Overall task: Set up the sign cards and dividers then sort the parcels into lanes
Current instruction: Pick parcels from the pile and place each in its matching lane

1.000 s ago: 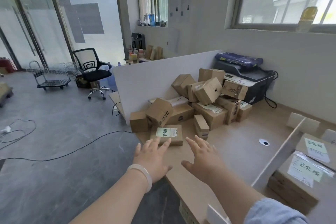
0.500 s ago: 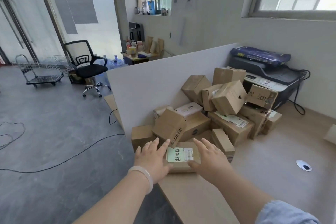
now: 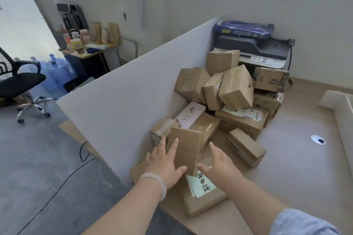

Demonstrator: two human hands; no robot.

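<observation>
A heap of brown cardboard parcels (image 3: 236, 89) lies on the wooden table (image 3: 298, 166) against a tall white divider board (image 3: 131, 101). At the near end, a flat parcel (image 3: 206, 202) carries a green handwritten label (image 3: 202, 186). A small brown box (image 3: 186, 149) stands upright on its far edge. My left hand (image 3: 164, 164) lies with spread fingers against that small box's left face. My right hand (image 3: 219, 168) is just right of it, fingers apart, thumb at the box's lower corner. Neither hand has closed around anything.
A printer (image 3: 263, 51) with a blue packet on top stands behind the heap by the wall. A low white divider (image 3: 343, 120) runs along the table's right side near a cable hole (image 3: 318, 140). An office chair (image 3: 19, 82) and water bottles (image 3: 57, 70) stand on the floor at left.
The view has moved in closer to the heap. Both hands slid forward off the labelled flat parcel and now flank the small upright box behind its label.
</observation>
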